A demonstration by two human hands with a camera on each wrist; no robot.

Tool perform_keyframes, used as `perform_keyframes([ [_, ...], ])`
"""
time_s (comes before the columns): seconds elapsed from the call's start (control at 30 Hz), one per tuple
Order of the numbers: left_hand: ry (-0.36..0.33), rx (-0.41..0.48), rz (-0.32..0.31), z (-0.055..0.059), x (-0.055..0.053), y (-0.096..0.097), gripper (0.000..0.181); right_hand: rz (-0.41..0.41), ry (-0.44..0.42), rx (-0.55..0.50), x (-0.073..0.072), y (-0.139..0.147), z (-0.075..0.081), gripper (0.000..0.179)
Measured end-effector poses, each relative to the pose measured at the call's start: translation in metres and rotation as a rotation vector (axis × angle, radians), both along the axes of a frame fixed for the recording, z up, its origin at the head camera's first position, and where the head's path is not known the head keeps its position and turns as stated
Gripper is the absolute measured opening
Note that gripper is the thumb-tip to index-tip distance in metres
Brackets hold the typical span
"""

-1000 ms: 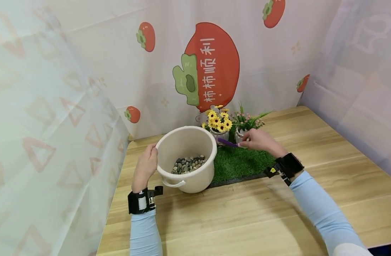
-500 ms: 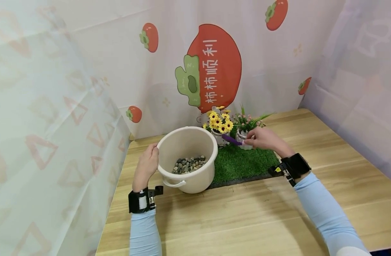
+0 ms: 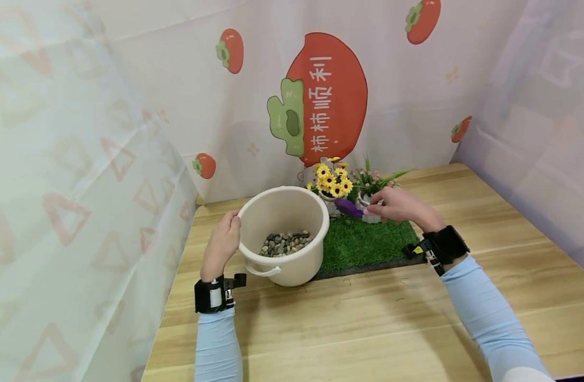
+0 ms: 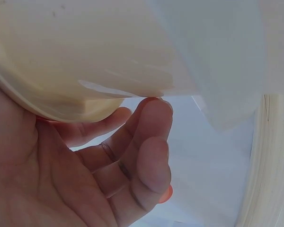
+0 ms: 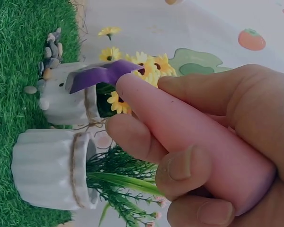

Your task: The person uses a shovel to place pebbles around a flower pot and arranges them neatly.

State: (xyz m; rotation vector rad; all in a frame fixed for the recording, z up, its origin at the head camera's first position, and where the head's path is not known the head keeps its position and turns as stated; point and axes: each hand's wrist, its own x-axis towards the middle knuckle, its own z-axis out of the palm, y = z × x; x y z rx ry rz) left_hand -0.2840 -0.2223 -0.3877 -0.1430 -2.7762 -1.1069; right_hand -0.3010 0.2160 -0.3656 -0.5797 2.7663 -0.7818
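My left hand (image 3: 224, 241) grips the rim of a cream plastic bucket (image 3: 298, 268) at its left side. The bucket leans toward me, and grey and brown pebbles (image 3: 284, 244) lie in its bottom. In the left wrist view, the fingers (image 4: 154, 163) curl beneath the rim. My right hand (image 3: 399, 207) holds a small trowel by its pink handle (image 5: 194, 137). Its purple blade (image 3: 349, 207) points left, in front of the white pot of yellow flowers (image 3: 333, 183). The right wrist view shows several pebbles (image 5: 52, 52) on the grass beside that pot.
A green artificial grass mat (image 3: 368, 244) lies right of the bucket. A second white pot (image 5: 52, 168) with pink flowers and long leaves stands near my right hand. Behind the wooden table (image 3: 320, 329) hangs a persimmon-print curtain (image 3: 253, 111).
The trowel has shifted slightly right, and its purple blade has turned from edge-on to show its broader face. My left hand keeps its hold on the bucket. The head view has shifted a little.
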Motion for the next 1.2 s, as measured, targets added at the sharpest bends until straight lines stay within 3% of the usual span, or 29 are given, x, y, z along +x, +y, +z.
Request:
perform_keyframes([
  [0.17, 0.01, -0.004, 0.001, 0.0, 0.001, 0.0, 0.05, 0.008, 0.055, -0.007, 0.002, -0.001, 0.004, 0.026],
  [0.4, 0.011, -0.009, -0.004, 0.001, 0.001, -0.001, 0.049, 0.068, 0.196, 0.04, 0.01, -0.004, 0.02, 0.02],
  [0.87, 0.002, -0.014, -0.012, -0.001, 0.0, 0.0, 0.05, 0.073, 0.228, 0.095, 0.021, -0.003, 0.039, 0.019],
  [1.2, -0.001, -0.009, -0.011, -0.001, 0.0, 0.0, 0.05, 0.082, 0.299, 0.132, 0.023, -0.002, 0.054, 0.014],
])
